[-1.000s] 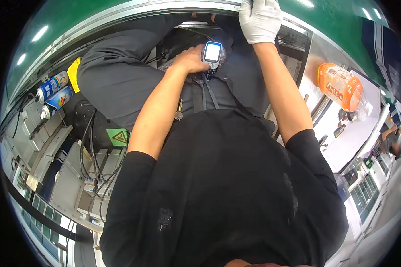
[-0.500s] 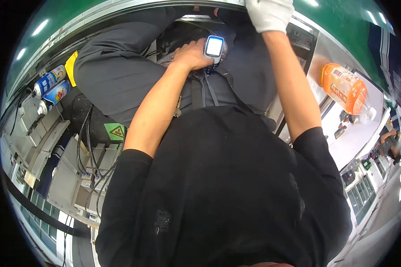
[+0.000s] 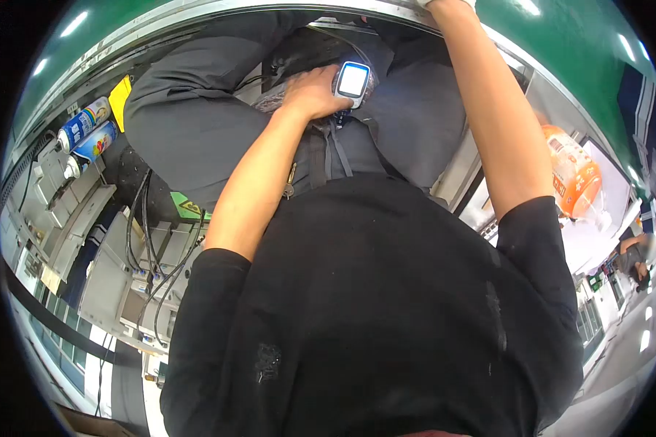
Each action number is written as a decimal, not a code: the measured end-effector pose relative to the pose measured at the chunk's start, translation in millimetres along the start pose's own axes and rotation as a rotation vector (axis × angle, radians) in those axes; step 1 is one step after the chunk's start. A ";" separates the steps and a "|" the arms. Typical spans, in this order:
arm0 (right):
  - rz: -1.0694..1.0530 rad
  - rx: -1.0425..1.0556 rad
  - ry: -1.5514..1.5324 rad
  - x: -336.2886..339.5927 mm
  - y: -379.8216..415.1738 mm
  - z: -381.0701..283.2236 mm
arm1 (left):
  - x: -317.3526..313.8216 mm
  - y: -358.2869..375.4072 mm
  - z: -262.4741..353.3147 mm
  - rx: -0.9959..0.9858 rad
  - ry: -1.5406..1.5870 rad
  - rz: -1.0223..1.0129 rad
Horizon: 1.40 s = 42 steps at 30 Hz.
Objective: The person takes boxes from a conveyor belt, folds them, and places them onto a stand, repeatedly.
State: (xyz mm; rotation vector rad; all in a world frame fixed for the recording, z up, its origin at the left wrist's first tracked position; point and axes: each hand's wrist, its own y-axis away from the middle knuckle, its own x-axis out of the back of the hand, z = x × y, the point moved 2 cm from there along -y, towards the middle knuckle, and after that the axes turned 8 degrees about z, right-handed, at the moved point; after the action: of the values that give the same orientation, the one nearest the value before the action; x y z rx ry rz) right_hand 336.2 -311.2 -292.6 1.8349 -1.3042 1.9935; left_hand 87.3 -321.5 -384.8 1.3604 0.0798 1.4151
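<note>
My left hand [image 3: 315, 92] is bare and low over my lap, its fingers and thumb closed round the left side of a small handheld device [image 3: 353, 80] with a lit screen and a pale frame. Crinkled clear plastic [image 3: 271, 99] shows beside that hand. My right hand [image 3: 450, 3], in a white glove, is at the top edge of the view by the metal rail [image 3: 386, 9]. Only its cuff and wrist side show; the fingers are cut off, so whatever they touch is hidden.
Two spray cans [image 3: 87, 124] stand at the left beside a yellow piece [image 3: 119, 102]. Black cables [image 3: 144, 233] hang near a green warning label [image 3: 188, 207]. An orange-labelled bottle [image 3: 577, 175] is at the right, partly behind my right arm. Another person [image 3: 634, 255] is far right.
My gloved right hand has moved up, mostly out of view, and the right arm now overlaps the orange bottle. My left hand stays on the device.
</note>
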 end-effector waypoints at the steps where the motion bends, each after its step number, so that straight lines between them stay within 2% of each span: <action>1: 0.002 -0.001 -0.002 -0.6 -1.1 0.1 | 0.5 -0.1 -0.2 0.002 -0.001 -0.011; 7: 0.024 0.006 0.002 -0.6 -6.7 6.6 | -2.8 -2.3 0.4 0.031 -0.006 0.003; 12: 0.026 -0.009 0.016 -1.5 -5.6 11.3 | -8.0 0.2 -2.7 -0.046 0.014 0.123; 16: -0.074 -0.018 0.029 -1.8 -5.2 17.9 | -2.9 5.4 0.9 -0.039 0.000 0.115; 26: 0.086 0.074 0.090 6.2 29.1 50.9 | 3.7 7.5 3.5 -0.044 0.024 0.061; 32: 0.119 0.076 0.090 10.6 37.6 51.2 | -4.6 3.1 -3.0 -0.043 0.015 0.109; 42: 0.151 0.067 0.094 10.8 37.6 53.1 | -2.8 -2.7 -6.1 -0.070 0.078 0.041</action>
State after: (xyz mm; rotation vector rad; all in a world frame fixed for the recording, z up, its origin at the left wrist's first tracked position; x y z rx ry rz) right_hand 350.0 -373.8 -307.9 1.6927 -1.4029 2.1967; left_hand 83.8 -318.7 -390.5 1.2559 0.0531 1.4916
